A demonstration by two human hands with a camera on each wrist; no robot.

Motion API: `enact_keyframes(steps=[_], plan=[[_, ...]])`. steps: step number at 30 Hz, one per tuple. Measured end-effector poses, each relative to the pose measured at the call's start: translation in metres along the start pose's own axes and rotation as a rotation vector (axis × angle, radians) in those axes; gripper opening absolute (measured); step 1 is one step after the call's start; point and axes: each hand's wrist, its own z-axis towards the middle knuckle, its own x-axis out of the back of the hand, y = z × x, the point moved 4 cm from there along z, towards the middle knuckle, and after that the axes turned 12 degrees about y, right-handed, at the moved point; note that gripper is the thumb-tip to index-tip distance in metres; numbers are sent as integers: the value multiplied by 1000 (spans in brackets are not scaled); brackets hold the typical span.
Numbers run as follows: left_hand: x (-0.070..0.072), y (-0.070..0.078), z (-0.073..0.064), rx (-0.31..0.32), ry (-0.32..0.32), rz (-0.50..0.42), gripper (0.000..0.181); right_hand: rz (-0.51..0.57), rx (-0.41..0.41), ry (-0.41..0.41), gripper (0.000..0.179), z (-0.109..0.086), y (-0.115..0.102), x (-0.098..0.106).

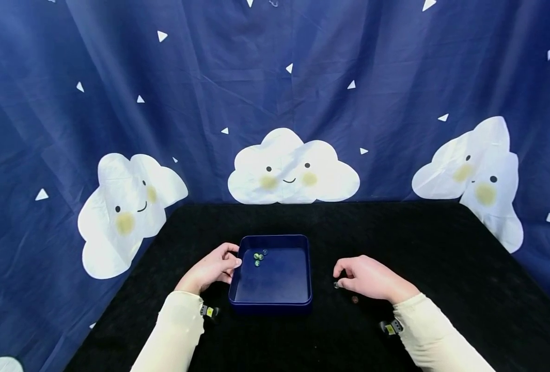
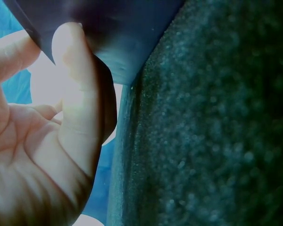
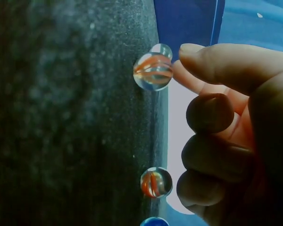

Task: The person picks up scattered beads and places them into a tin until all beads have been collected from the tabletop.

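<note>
A square navy tray (image 1: 272, 301) stands on the black cloth, with several small green and clear marbles (image 1: 258, 257) in its far left part. My left hand (image 1: 214, 268) holds the tray at its left side, the thumb (image 2: 73, 61) lying against the wall. To the right of the tray, my right hand (image 1: 370, 277) hovers low, thumb and index finger parted, other fingers curled in. Right by those fingertips are a clear marble (image 3: 162, 50) and an orange-striped marble (image 3: 153, 71). Another orange-swirled marble (image 3: 156, 182) sits below the curled fingers in the right wrist view.
A blue marble (image 3: 154, 221) shows at the bottom edge of the right wrist view. Black cloth (image 1: 349, 227) covers the table. Behind it hangs a blue curtain (image 1: 200, 103) with white clouds and small triangles.
</note>
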Motion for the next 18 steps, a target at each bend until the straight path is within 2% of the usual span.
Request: enact_keyframes(steps=[9, 18], plan=[[0, 0, -1, -8, -9, -6, 51, -17, 6, -51, 12, 0, 0, -2], [0, 2, -1, -3, -11, -10, 51, -47, 26, -57, 11, -1, -2, -1]])
